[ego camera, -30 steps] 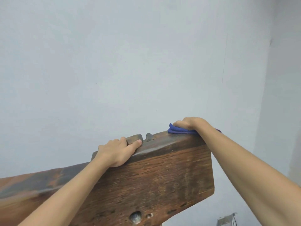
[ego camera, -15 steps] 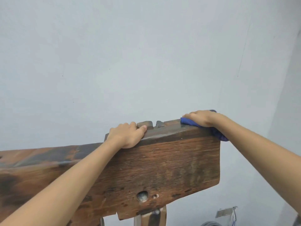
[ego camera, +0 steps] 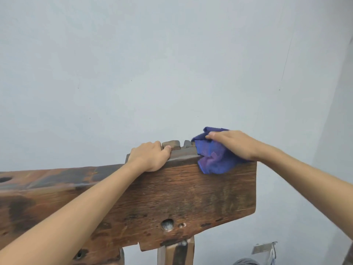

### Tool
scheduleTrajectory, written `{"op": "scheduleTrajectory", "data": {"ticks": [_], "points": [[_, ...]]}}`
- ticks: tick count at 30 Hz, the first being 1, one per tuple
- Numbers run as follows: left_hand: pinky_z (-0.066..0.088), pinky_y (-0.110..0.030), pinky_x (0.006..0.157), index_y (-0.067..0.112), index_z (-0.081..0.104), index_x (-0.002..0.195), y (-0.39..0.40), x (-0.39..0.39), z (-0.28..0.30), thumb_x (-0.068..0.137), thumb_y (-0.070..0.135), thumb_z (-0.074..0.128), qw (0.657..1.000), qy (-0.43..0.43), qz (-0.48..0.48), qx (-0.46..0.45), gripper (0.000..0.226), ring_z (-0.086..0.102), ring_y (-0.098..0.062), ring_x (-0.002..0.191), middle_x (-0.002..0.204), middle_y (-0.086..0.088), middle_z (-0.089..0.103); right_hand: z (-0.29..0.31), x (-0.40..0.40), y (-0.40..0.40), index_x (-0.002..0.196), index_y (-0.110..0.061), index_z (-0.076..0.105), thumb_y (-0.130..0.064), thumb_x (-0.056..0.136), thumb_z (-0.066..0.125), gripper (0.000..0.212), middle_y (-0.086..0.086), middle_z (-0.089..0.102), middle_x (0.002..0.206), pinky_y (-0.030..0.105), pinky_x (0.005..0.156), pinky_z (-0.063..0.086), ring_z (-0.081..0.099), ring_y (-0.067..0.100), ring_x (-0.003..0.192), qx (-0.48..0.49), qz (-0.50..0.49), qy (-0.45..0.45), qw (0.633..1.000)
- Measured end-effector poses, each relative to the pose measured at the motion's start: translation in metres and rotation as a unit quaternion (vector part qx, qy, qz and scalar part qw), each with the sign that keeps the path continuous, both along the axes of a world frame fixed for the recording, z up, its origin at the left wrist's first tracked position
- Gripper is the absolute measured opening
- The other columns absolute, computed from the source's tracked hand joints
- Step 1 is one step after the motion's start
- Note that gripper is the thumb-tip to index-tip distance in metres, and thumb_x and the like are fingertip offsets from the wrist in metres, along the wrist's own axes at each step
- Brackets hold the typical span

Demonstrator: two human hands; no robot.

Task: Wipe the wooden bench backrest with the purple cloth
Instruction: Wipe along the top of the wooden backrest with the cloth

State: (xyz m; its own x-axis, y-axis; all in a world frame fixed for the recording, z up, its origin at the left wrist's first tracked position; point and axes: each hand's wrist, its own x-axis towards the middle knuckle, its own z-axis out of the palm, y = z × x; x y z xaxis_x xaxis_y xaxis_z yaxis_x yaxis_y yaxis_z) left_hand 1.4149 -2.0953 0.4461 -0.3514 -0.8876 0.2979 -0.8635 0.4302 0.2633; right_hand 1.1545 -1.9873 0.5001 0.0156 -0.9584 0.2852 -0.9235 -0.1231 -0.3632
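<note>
The wooden bench backrest (ego camera: 191, 197) is a thick dark-brown plank that runs from the left edge to the right of centre, with knot holes and a notched top. My left hand (ego camera: 150, 158) grips its top edge beside the notches, fingers curled over the far side. My right hand (ego camera: 232, 144) presses the purple cloth (ego camera: 214, 159) flat on the top edge near the plank's right end. The cloth is bunched and drapes a little way down the front face.
A plain pale wall (ego camera: 172, 64) stands close behind the plank. A wooden post (ego camera: 176, 253) supports the plank from below. A small metal piece with wires (ego camera: 264, 248) lies at the bottom right, next to a grey rounded object (ego camera: 246, 262).
My right hand has slid the cloth leftward from the plank's right end and onto the top front edge, where more cloth now shows. My left hand has kept its grip.
</note>
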Motion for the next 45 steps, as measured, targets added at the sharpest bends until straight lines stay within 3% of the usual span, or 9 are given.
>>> {"op": "scheduleTrajectory", "data": {"ticks": [7,12,17,20,24,31,38,42,45], "points": [[0.046,-0.045,0.089,0.017,0.055,0.1,0.0,0.0,-0.001,0.096,0.056,0.022,1.0,0.003,0.012,-0.02,0.051,0.058,-0.031,0.099,0.11,-0.008,0.066,0.0,0.01,-0.072,0.131,-0.054,0.059,-0.061,0.089,0.031,0.051,0.014,0.009,0.171,0.073,0.112,-0.002,-0.002,0.037,0.156,0.088,-0.263,0.149,0.949],[0.045,-0.044,0.085,0.017,0.058,0.101,-0.001,0.0,-0.001,0.096,0.057,0.023,1.0,-0.002,0.013,-0.026,0.052,0.058,-0.031,0.098,0.112,-0.009,0.067,-0.002,0.036,-0.076,0.137,-0.042,0.058,-0.066,0.089,0.013,0.07,0.007,0.057,0.148,0.058,0.118,0.014,0.033,0.032,0.147,0.113,-0.184,0.194,0.957],[0.046,-0.046,0.091,0.022,0.057,0.098,-0.002,0.0,-0.001,0.094,0.059,0.021,1.0,-0.007,0.02,-0.019,0.052,0.06,-0.031,0.108,0.117,-0.007,0.068,-0.032,0.072,-0.044,0.143,-0.038,0.054,-0.066,0.095,0.016,0.067,0.01,0.056,0.147,0.045,0.119,0.021,0.042,0.026,0.14,-0.035,-0.078,0.241,0.967],[0.046,-0.046,0.091,0.022,0.058,0.1,-0.001,0.001,-0.002,0.093,0.06,0.019,1.0,-0.003,0.011,-0.016,0.055,0.06,-0.031,0.108,0.118,-0.007,0.068,-0.023,0.062,-0.026,0.146,-0.038,0.05,-0.061,0.1,0.032,0.054,-0.003,0.035,0.164,0.042,0.122,0.024,0.037,0.018,0.145,-0.087,0.032,0.078,0.993],[0.045,-0.044,0.086,0.021,0.057,0.096,-0.001,0.001,-0.002,0.093,0.058,0.019,1.0,0.001,0.011,-0.028,0.052,0.06,-0.03,0.105,0.115,-0.007,0.068,0.016,0.024,-0.02,0.129,-0.018,0.066,-0.024,0.107,0.033,0.04,-0.006,0.061,0.137,0.021,0.105,0.029,0.046,0.012,0.136,-0.237,-0.028,-0.168,0.956],[0.047,-0.045,0.09,0.022,0.054,0.091,-0.003,0.0,-0.003,0.094,0.056,0.023,0.999,-0.002,0.019,-0.042,0.045,0.06,-0.032,0.105,0.113,-0.008,0.068,-0.028,0.078,-0.044,0.124,-0.038,0.067,-0.063,0.094,0.024,0.058,0.007,0.059,0.131,0.044,0.091,0.043,0.061,0.034,0.118,-0.066,-0.15,0.168,0.972],[0.045,-0.047,0.098,0.022,0.057,0.113,0.008,0.012,-0.004,0.103,0.042,0.018,0.996,-0.049,-0.045,-0.054,0.045,0.055,-0.029,0.12,0.126,-0.005,0.062,-0.043,0.076,-0.018,0.13,-0.033,0.065,-0.081,0.084,0.018,0.081,0.002,0.053,0.15,0.045,0.098,0.044,0.055,0.034,0.126,-0.114,-0.099,0.2,0.968],[0.015,-0.021,0.118,0.035,0.036,0.153,0.015,0.066,-0.016,0.106,0.051,0.017,0.987,-0.001,-0.158,-0.004,0.054,0.025,-0.005,0.148,0.16,0.014,0.035,-0.01,0.021,-0.029,0.115,-0.025,0.068,-0.053,0.097,0.026,0.054,0.011,0.066,0.131,0.045,0.097,0.044,0.062,0.037,0.113,-0.033,-0.211,0.169,0.962],[0.005,-0.012,0.115,0.046,0.023,0.156,0.015,0.135,-0.026,0.104,0.056,0.014,0.981,0.021,-0.182,0.064,0.053,0.014,0.009,0.147,0.16,0.026,0.022,-0.008,0.053,-0.045,0.127,-0.031,0.064,-0.072,0.092,0.015,0.073,0.006,0.054,0.144,0.046,0.097,0.046,0.06,0.038,0.118,0.018,-0.211,0.158,0.965]]}}
